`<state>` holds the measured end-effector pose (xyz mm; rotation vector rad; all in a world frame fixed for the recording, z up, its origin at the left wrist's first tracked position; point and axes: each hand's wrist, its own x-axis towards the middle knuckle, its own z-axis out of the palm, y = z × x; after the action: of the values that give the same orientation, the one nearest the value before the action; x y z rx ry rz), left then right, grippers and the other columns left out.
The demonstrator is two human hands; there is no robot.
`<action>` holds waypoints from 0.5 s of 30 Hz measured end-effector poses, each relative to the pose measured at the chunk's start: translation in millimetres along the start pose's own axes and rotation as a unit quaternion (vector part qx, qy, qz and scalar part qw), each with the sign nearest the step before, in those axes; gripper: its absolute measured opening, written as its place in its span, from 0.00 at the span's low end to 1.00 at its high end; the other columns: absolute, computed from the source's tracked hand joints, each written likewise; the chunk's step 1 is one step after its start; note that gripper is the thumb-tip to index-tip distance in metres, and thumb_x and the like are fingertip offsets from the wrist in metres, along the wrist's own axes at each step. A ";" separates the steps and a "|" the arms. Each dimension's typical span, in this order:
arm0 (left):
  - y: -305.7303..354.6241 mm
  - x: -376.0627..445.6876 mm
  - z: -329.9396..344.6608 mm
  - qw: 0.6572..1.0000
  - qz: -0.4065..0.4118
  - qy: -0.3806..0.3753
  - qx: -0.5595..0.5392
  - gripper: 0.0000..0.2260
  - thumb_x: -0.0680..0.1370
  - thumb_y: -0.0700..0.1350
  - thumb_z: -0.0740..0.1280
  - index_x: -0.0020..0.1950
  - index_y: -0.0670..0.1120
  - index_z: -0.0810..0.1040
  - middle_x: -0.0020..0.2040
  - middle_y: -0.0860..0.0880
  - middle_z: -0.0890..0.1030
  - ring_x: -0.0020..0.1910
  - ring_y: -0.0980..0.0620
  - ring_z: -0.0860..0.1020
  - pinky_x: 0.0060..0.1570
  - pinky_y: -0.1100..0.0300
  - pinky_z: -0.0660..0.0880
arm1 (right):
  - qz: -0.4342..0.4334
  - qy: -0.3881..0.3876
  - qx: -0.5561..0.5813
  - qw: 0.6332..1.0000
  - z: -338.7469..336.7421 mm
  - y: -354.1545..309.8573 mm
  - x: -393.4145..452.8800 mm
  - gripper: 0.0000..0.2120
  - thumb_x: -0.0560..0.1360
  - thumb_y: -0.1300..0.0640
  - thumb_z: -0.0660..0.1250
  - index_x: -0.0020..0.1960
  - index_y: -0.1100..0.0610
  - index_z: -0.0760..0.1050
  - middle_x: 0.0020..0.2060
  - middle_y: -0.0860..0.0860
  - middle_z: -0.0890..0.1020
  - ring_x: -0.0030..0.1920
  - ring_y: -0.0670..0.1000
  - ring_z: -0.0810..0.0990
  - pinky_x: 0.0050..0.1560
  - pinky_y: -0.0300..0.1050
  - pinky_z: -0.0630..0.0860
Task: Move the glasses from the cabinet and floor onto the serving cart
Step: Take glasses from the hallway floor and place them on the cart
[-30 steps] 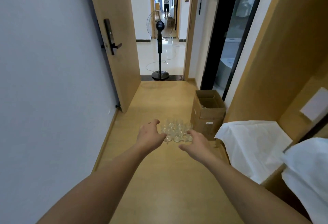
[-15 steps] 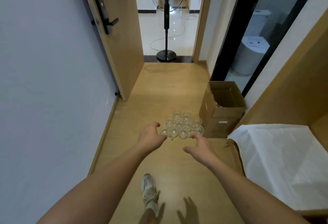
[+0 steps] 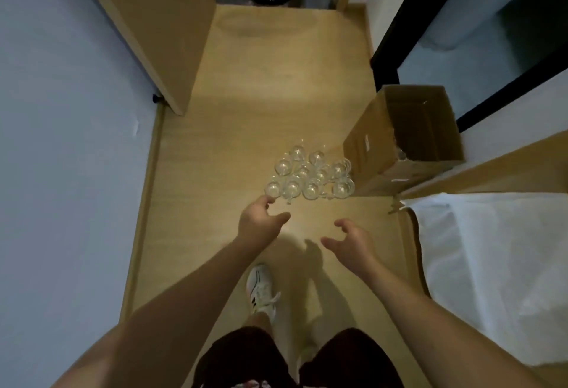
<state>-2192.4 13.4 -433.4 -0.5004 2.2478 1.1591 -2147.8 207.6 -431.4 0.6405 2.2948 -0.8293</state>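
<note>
Clustering on the smooth pale wooden floor (image 3: 252,104), rounded clear glass cups (image 3: 310,177) stand just beside an open brown cardboard box (image 3: 378,154). Both bare hands hold nothing, fingers loosely spread: the left hand (image 3: 259,221) near the closest cup, the right hand (image 3: 350,243) farther back.
</note>
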 end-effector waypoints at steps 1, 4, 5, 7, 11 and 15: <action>-0.3 13.3 1.1 1.000 -0.013 0.000 -0.005 0.23 0.75 0.51 0.74 0.68 0.48 0.76 0.65 0.45 0.78 0.62 0.46 0.77 0.62 0.51 0.75 | 0.004 -0.010 -0.004 1.000 2.2 -1.8 14.5 0.29 0.75 0.47 0.73 0.72 0.57 0.71 0.65 0.57 0.78 0.62 0.56 0.78 0.59 0.46 0.73; -6.7 55.7 14.0 0.998 -0.056 0.000 -0.032 0.23 0.75 0.51 0.73 0.68 0.48 0.76 0.64 0.47 0.79 0.60 0.48 0.77 0.61 0.51 0.76 | 0.016 -0.047 0.002 0.999 11.6 -6.5 60.9 0.28 0.76 0.48 0.71 0.72 0.56 0.71 0.67 0.56 0.77 0.65 0.56 0.77 0.60 0.45 0.72; -11.8 74.1 22.1 0.997 -0.066 0.003 -0.040 0.23 0.75 0.51 0.74 0.68 0.48 0.77 0.63 0.47 0.79 0.60 0.48 0.77 0.60 0.53 0.75 | 0.012 -0.061 0.002 0.998 17.5 -5.8 80.8 0.27 0.76 0.49 0.71 0.72 0.57 0.71 0.67 0.56 0.77 0.65 0.57 0.77 0.62 0.47 0.74; -29.6 115.4 43.3 0.995 -0.085 0.009 -0.049 0.22 0.75 0.51 0.73 0.68 0.49 0.77 0.63 0.48 0.79 0.60 0.49 0.77 0.59 0.54 0.75 | -0.009 -0.081 0.006 0.997 36.4 1.4 129.6 0.25 0.77 0.51 0.71 0.71 0.58 0.72 0.67 0.57 0.76 0.66 0.58 0.76 0.64 0.51 0.74; -90.2 210.4 107.6 0.990 -0.119 0.018 -0.074 0.21 0.76 0.53 0.72 0.68 0.49 0.77 0.63 0.50 0.78 0.60 0.50 0.78 0.60 0.53 0.75 | -0.004 -0.081 0.032 0.996 99.4 35.8 254.4 0.27 0.75 0.48 0.72 0.72 0.54 0.72 0.66 0.54 0.78 0.63 0.55 0.78 0.57 0.46 0.75; -158.2 300.6 184.6 0.972 -0.178 0.030 -0.148 0.24 0.73 0.55 0.73 0.67 0.48 0.78 0.63 0.50 0.79 0.59 0.49 0.79 0.62 0.49 0.76 | 0.025 -0.089 0.066 0.993 175.2 81.2 368.8 0.26 0.75 0.47 0.73 0.70 0.55 0.74 0.65 0.55 0.78 0.63 0.56 0.78 0.63 0.53 0.76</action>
<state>-2282.0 56.2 -807.2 -1.0234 1.9318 1.2999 -2289.6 226.7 -822.3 0.6509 2.0682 -0.9798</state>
